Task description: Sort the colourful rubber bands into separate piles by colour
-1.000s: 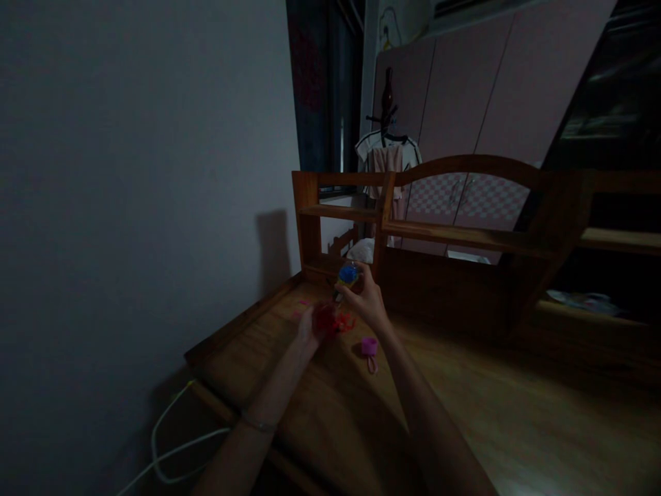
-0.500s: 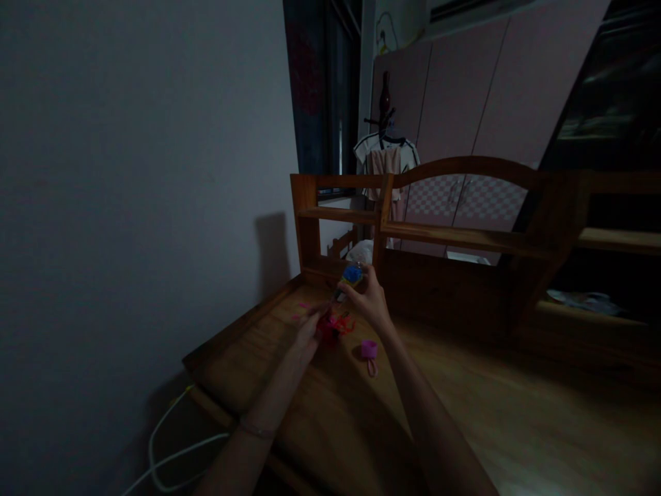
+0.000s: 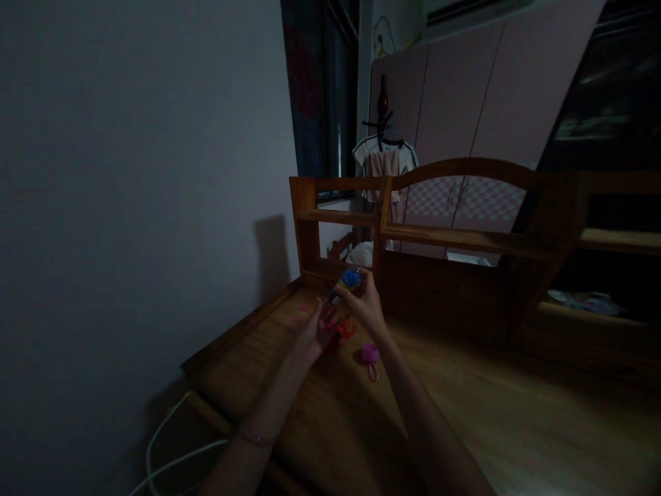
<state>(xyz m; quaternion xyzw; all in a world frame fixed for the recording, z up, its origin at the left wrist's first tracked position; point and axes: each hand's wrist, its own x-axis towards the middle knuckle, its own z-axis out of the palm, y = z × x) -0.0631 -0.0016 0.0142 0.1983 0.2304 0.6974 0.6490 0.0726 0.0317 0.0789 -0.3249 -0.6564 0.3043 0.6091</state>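
Observation:
Held up over the wooden desk is a small clear object with a blue filling, a yellowish edge and a dark lower end (image 3: 350,277); its kind is hard to make out in the dim light. My right hand (image 3: 368,303) grips its right side between thumb and fingers. Just below its dark end, my left hand (image 3: 311,335) is turned palm up with the fingers apart; contact with the object cannot be told. A red and pink stringy item (image 3: 345,328) lies behind the left fingers, partly hidden. Right of it sits a pink-purple band with a loop (image 3: 370,354).
Small pink pieces (image 3: 303,308) lie on the desk (image 3: 320,420) near its left edge. A wooden shelf unit (image 3: 467,241) rises along the back. The wall (image 3: 155,172) borders the left, and a white cable (image 3: 149,455) hangs below the front-left edge.
The fingers of my left hand have opened and spread away from the object's lower end. My right hand has dipped slightly with the object still in it.

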